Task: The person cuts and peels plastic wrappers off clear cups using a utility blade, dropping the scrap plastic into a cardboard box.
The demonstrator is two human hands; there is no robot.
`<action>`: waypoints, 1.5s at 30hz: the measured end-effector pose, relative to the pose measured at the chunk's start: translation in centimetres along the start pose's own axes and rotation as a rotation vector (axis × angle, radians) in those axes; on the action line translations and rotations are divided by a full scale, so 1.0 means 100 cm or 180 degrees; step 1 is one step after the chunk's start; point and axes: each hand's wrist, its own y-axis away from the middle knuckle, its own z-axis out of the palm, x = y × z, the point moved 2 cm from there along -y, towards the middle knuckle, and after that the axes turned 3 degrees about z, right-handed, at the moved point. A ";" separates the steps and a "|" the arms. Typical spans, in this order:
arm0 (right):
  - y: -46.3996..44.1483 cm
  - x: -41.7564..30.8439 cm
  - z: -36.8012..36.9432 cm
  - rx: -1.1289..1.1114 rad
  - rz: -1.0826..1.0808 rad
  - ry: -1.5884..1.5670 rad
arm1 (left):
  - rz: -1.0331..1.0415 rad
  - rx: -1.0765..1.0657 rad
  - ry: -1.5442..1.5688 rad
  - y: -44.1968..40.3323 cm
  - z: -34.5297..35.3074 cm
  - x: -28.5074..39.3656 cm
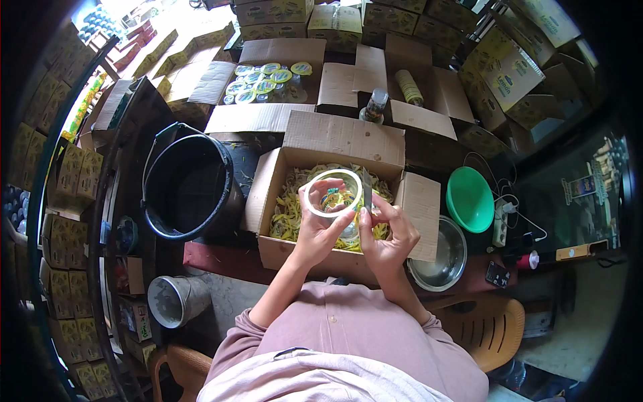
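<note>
My left hand (317,230) is wrapped round a clear plastic cup (358,189) with a pale rim, whose mouth faces up toward me. My right hand (391,236) grips a knife (367,189), its narrow blade pointing up beside the cup's right side. Whether the blade touches the rim, I cannot tell. Both hands are above an open cardboard box (343,142). Inside the box lies a heap of yellow-green shredded strips (287,212), partly hidden by my hands.
A black bucket (232,191) stands left of the box. On the right are a green bowl (471,199) and a metal bowl (455,258). Behind sit a box of lidded cups (264,82), a cup stack (408,87) and a jar (376,105). A grey bucket (175,301) is lower left.
</note>
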 end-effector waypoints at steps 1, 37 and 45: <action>0.000 0.000 -0.001 0.0016 0.0015 0.0021 | 0.0043 -0.0001 -0.0087 0.000 -0.001 -0.002; 0.003 0.003 -0.003 0.0219 -0.0040 -0.0070 | 0.0167 -0.0533 -0.0019 0.001 -0.010 -0.003; 0.003 0.004 0.000 0.0286 -0.0249 0.0221 | 0.0321 -0.0797 -0.0533 0.003 -0.012 -0.001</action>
